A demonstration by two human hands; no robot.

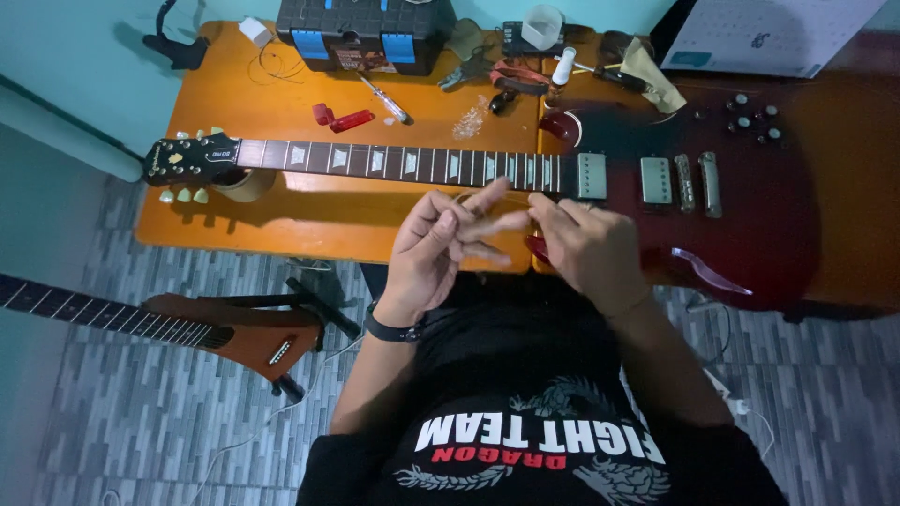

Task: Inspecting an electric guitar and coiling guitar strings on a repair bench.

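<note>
Two hands meet over red guitar (750, 215), left hand (433, 253) fingers loose, right hand (589, 245) grip unclear

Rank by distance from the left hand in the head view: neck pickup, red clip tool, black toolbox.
From the left hand:
1. Neck pickup, on the guitar body just up and to the right.
2. Red clip tool, on the orange table beyond the guitar neck.
3. Black toolbox, at the table's far edge.

Orange wooden table (309, 220) under dark red electric guitar (750, 225), black toolbox (361, 33), red winder (342, 117).
</note>
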